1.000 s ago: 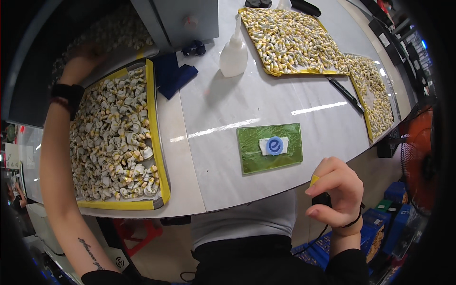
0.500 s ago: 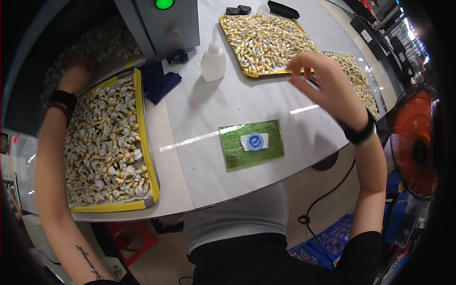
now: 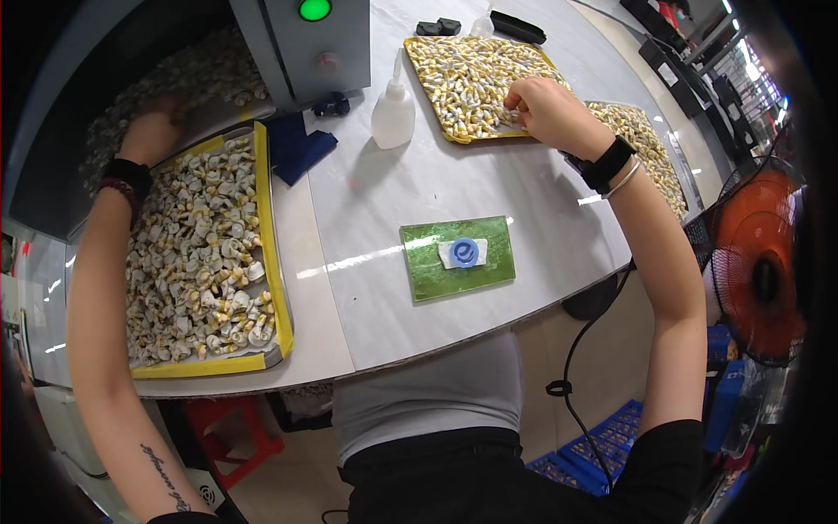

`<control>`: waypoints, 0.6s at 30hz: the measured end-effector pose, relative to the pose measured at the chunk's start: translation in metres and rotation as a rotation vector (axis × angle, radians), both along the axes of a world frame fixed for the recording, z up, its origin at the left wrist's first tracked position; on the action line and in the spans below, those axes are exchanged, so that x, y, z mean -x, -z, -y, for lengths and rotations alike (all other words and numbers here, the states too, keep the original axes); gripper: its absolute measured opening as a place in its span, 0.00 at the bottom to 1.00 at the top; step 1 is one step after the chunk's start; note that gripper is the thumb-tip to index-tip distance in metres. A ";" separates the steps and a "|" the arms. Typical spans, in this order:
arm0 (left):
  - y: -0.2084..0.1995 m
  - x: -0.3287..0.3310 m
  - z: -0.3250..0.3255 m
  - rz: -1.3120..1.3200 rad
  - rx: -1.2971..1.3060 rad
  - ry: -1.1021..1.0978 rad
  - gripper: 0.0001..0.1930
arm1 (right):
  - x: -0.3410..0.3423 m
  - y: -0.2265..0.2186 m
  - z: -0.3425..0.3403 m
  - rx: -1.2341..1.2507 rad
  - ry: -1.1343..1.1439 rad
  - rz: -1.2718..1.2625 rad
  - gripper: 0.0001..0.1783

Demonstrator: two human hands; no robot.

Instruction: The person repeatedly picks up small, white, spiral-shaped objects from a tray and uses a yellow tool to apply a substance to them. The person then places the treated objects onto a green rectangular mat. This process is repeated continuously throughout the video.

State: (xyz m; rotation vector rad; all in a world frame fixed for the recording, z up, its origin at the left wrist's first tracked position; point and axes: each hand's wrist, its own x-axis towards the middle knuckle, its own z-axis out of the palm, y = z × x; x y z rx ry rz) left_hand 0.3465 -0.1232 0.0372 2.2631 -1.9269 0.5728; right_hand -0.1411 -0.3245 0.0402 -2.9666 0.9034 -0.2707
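My right hand [image 3: 548, 106] is at the near right part of a tray [image 3: 458, 137] with yellow edging, its fingers curled narrowly toward the small yellow-and-white pieces [image 3: 467, 83] that fill it. I cannot tell whether a piece sits between my fingertips. My left hand [image 3: 161, 122] is inside the dark opening of a grey cabinet [image 3: 301, 65], beside a heap of whitish pieces [image 3: 209, 74]; the shade hides its fingers, so whether it grips anything I cannot tell.

To work well here, I should judge each touch with the fingertips alone: a light pinch, the wrist held above the yellow edge, so the close-packed neighbours aren't dragged about. With my left forearm crossing above the nearer tray [image 3: 271, 236], keeping it raised seems wise.

The small pieces look slim, smooth and faintly glossy, packed nearly flat. Those in the nearer tray are chunkier, with rounded pale ends, tumbled at all angles. On the pale, shiny tabletop [image 3: 362, 192] lies a glossy green slab [image 3: 419, 281] bearing a white strip and a round blue disc [image 3: 464, 252]. A translucent squeeze bottle [image 3: 394, 120] stands upright near folded dark-blue cloth [image 3: 301, 155].
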 end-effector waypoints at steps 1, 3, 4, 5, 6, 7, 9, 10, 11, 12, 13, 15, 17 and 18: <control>-0.009 0.001 -0.004 -0.104 -0.016 -0.004 0.18 | 0.001 -0.001 0.000 0.014 -0.008 0.053 0.07; -0.042 0.004 -0.018 -0.312 -0.045 -0.014 0.18 | 0.002 -0.010 -0.003 0.043 -0.026 0.159 0.08; -0.051 0.011 -0.028 -0.301 -0.019 -0.022 0.17 | 0.004 -0.017 -0.010 -0.009 -0.017 0.223 0.06; -0.059 0.028 -0.034 -0.298 0.009 -0.014 0.16 | 0.010 -0.029 -0.020 -0.047 0.049 0.230 0.05; -0.069 0.056 -0.048 -0.462 -0.008 0.026 0.15 | 0.014 -0.034 -0.031 -0.088 0.022 0.280 0.05; -0.071 0.094 -0.054 -0.641 -0.032 0.085 0.14 | 0.023 -0.036 -0.042 -0.125 0.018 0.317 0.05; -0.096 0.166 -0.087 -0.741 -0.020 0.238 0.12 | 0.034 -0.042 -0.066 -0.173 -0.090 0.325 0.08; -0.106 0.200 -0.107 -0.763 -0.061 0.216 0.12 | 0.036 -0.043 -0.081 -0.229 -0.126 0.303 0.09; -0.133 0.226 -0.139 -0.810 -0.177 0.263 0.12 | 0.022 -0.047 -0.099 -0.298 -0.230 0.321 0.11; -0.129 0.233 -0.147 -0.997 -0.354 0.426 0.12 | 0.021 -0.041 -0.114 -0.289 -0.273 0.321 0.12; -0.128 0.239 -0.157 -1.211 -0.535 0.526 0.13 | 0.016 -0.035 -0.128 -0.286 -0.341 0.338 0.13; -0.077 0.261 -0.151 -1.446 -0.594 0.914 0.18 | 0.016 -0.024 -0.146 -0.321 -0.302 0.245 0.13; -0.038 0.275 -0.154 -1.607 -0.442 1.000 0.17 | 0.013 -0.022 -0.149 -0.259 -0.386 0.225 0.10; -0.021 0.276 -0.154 -1.752 -0.496 0.878 0.16 | 0.016 -0.019 -0.149 -0.226 -0.400 0.216 0.10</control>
